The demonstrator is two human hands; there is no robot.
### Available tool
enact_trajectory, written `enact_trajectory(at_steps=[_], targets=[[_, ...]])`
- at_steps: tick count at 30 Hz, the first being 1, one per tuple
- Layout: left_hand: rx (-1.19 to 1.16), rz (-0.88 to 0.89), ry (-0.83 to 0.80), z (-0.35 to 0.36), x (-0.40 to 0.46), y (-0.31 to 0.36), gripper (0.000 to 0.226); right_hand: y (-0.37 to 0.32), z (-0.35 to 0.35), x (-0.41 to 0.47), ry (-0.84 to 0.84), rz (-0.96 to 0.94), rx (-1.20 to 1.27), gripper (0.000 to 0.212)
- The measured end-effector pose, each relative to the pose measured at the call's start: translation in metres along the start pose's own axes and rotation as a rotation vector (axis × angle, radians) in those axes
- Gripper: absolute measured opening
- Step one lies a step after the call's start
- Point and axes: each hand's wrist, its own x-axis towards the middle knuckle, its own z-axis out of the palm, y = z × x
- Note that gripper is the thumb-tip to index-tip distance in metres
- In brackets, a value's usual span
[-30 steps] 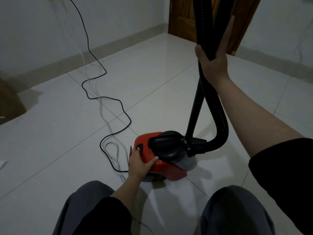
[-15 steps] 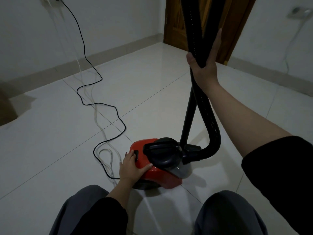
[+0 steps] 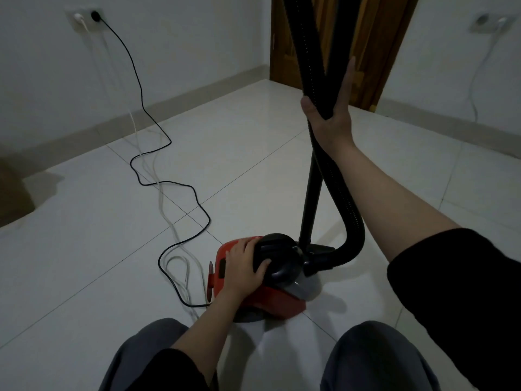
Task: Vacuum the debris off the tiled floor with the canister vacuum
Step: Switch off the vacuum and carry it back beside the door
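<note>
A red canister vacuum (image 3: pixel 270 301) with a black top and handle sits on the pale tiled floor (image 3: pixel 98 263) just ahead of my knees. My left hand (image 3: pixel 244 265) lies on its top, fingers curled over the rear of the black handle. My right hand (image 3: pixel 331 119) is raised and wrapped around the black wand and ribbed hose (image 3: pixel 342 193), which cross inside my grip. The hose curves down into the canister's front. The floor nozzle (image 3: pixel 320 246) rests behind the canister. No debris shows on the tiles.
A black power cord (image 3: pixel 166 142) snakes from a wall socket (image 3: pixel 84 18) at the far left to the canister's rear, beside a white cable (image 3: pixel 162 204). A wooden door (image 3: pixel 375 43) stands ahead. A brown box (image 3: pixel 12 193) sits at the left edge. Another socket (image 3: pixel 489 22) is on the right wall.
My left hand has slid from the canister's rear left side up onto its top by the handle. The view has tilted up, showing the wall socket. My right hand still holds wand and hose.
</note>
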Motion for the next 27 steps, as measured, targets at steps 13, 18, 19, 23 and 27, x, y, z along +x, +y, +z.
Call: enact_trajectory(at_steps=[13, 18, 19, 23, 27], targets=[[0.071, -0.036, -0.524, -0.042, 0.056, 0.024, 0.052, 0.006, -0.002, 0.011, -0.013, 0.018, 0.027, 0.099], [0.087, -0.045, -0.579, -0.042, 0.075, 0.025, 0.049, 0.016, 0.001, 0.024, 0.037, 0.025, 0.042, 0.098], [0.079, -0.047, -0.578, -0.041, 0.079, 0.024, 0.049, 0.020, 0.002, 0.028, 0.053, 0.023, 0.032, 0.097], [0.047, -0.066, -0.571, -0.039, 0.086, 0.020, 0.051, 0.026, 0.002, 0.044, 0.086, 0.029, -0.001, 0.097], [0.004, -0.167, -0.535, -0.053, 0.085, 0.026, 0.050, 0.013, 0.002, 0.072, 0.082, 0.032, -0.059, 0.095]])
